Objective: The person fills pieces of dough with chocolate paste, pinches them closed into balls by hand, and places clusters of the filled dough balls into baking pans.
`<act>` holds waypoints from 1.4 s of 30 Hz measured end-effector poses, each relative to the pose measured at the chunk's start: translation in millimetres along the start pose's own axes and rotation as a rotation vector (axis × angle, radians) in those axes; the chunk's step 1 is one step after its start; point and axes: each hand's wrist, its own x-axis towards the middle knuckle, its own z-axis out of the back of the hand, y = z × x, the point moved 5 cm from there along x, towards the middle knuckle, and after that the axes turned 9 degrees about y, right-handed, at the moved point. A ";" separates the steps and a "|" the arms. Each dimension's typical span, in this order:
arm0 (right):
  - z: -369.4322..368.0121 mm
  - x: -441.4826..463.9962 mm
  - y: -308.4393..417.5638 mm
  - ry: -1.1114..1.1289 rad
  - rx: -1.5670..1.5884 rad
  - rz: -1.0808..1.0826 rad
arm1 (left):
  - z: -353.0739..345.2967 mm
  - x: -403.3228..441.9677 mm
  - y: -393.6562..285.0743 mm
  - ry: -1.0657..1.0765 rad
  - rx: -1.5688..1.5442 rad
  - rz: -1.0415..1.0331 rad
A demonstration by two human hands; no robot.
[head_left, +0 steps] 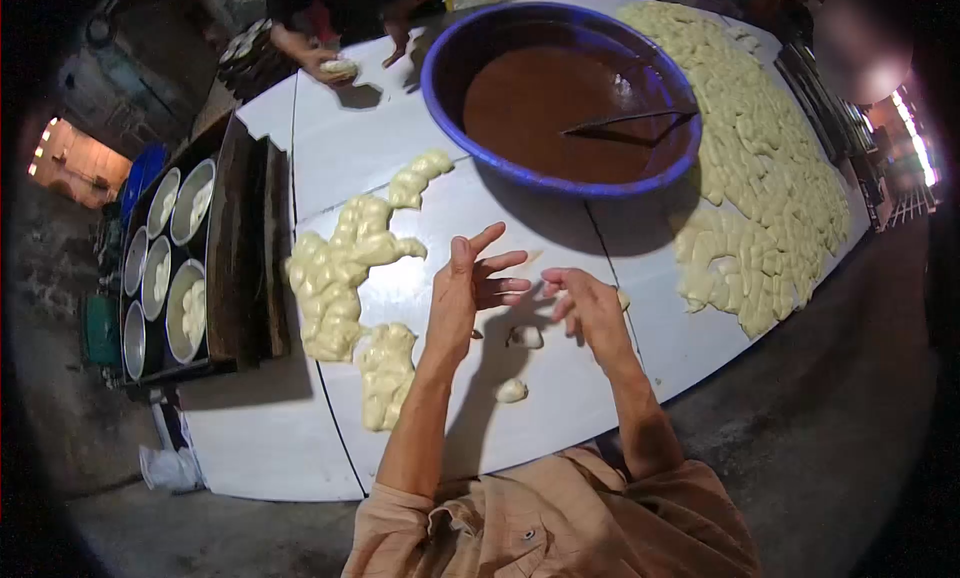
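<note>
Hands [462, 290] near dough [526, 337], co-worker [312, 60] cropped

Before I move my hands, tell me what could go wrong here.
The left forearm looks close to a pale, dough-like clump and might smear it. Reaching forward, the left hand or right hand could bump the blue basin, perhaps slopping its brown liquid. A careless sleeve could squash the small lump between the forearms.

White tabletop [380, 123], pale dough pieces [345, 263], blue basin of brown liquid [560, 98]
</note>
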 end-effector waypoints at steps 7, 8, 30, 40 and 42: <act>9.3 45.8 54.7 0.172 0.318 0.147 | -46.9 51.8 -43.1 0.170 -0.034 -0.189; 16.3 45.2 65.2 0.134 0.264 0.153 | -50.4 58.0 -53.7 0.153 -0.041 -0.203; 20.7 -16.3 2.0 0.036 -0.928 0.459 | 6.5 3.5 -42.7 -0.034 1.275 -0.428; -33.1 -11.2 -27.1 0.264 -0.762 0.296 | 28.1 -71.7 50.9 -0.075 0.625 0.082; -33.5 -8.7 -30.9 0.262 -0.653 0.251 | 26.2 -77.8 69.3 -0.079 0.417 0.309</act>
